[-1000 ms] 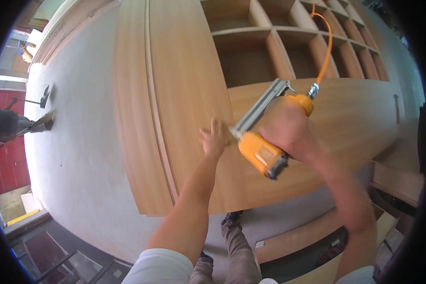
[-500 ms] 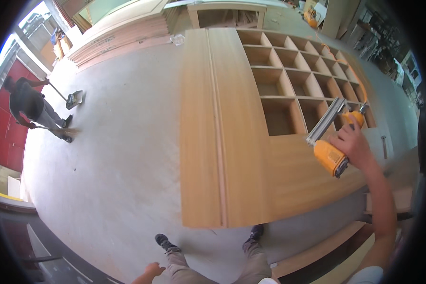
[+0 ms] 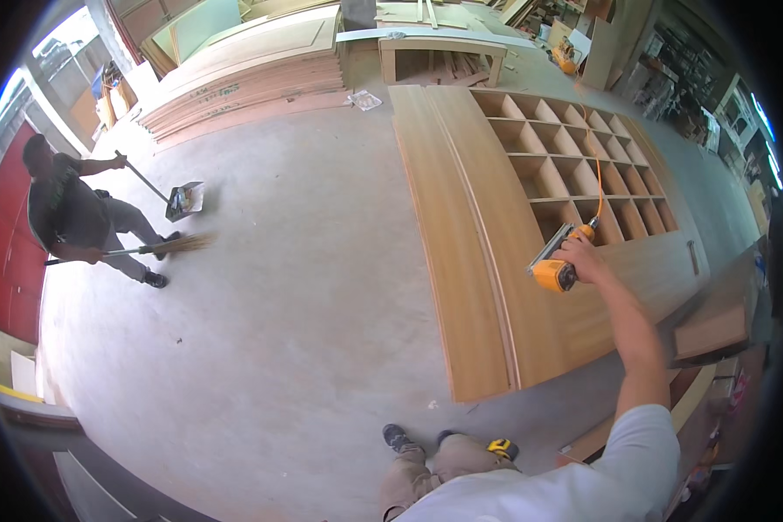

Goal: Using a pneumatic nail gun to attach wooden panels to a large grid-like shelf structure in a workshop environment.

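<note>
My right hand (image 3: 582, 257) is wrapped round an orange and silver nail gun (image 3: 551, 275), out over the wooden cabinet (image 3: 592, 317). An orange air hose (image 3: 598, 178) runs from the gun across the cabinet's grid of square compartments. The cabinet lies on the floor, with broad smooth panels and a long groove along its left part. Whether the gun touches the wood, I cannot tell. My left hand is out of view. A yellow and black tape measure (image 3: 503, 449) shows at my waist.
At left, a person (image 3: 78, 204) holds a broom (image 3: 183, 244) and a long-handled dustpan (image 3: 185, 201). Stacked boards (image 3: 244, 96) and a low wooden table (image 3: 444, 45) stand at the back. A hammer-like tool (image 3: 692, 258) lies on the cabinet's right part; boxes (image 3: 713, 326) stand beyond.
My view has swung left, shifting the cabinet rightward. My right arm now reaches farther out with the nail gun. My left hand has left the view. The person's broom and dustpan have moved.
</note>
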`<state>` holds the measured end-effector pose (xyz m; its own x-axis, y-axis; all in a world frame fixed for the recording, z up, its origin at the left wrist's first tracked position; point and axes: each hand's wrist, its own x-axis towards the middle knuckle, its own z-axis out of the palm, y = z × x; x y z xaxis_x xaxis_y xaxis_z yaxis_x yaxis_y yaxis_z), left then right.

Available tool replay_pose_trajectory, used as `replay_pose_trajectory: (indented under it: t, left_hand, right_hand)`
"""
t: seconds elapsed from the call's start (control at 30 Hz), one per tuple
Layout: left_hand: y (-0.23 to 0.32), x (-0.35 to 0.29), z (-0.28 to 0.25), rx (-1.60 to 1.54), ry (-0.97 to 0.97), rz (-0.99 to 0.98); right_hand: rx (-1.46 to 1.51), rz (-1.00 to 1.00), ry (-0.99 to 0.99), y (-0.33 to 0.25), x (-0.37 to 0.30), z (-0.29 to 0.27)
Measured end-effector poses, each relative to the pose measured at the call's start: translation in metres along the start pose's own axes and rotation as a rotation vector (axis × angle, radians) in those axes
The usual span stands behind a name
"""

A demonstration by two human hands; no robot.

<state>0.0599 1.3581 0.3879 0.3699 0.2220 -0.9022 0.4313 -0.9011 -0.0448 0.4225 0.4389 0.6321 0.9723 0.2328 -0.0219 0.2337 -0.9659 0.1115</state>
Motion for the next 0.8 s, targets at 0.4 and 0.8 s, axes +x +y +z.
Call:
replay_pose_trajectory:
  t: [0.4,0.8]
  left_hand:
    - [0.073,0.069,-0.266,-0.767,0.254,-0.257]
    - [0.357,0.145,-0.459,-0.684,-0.067,-0.083]
  right_hand:
    - [0.164,0.105,-0.073,-0.022,0.169,0.127]
    - [0.36,0.177,-0.044,0.101,0.312,0.249]
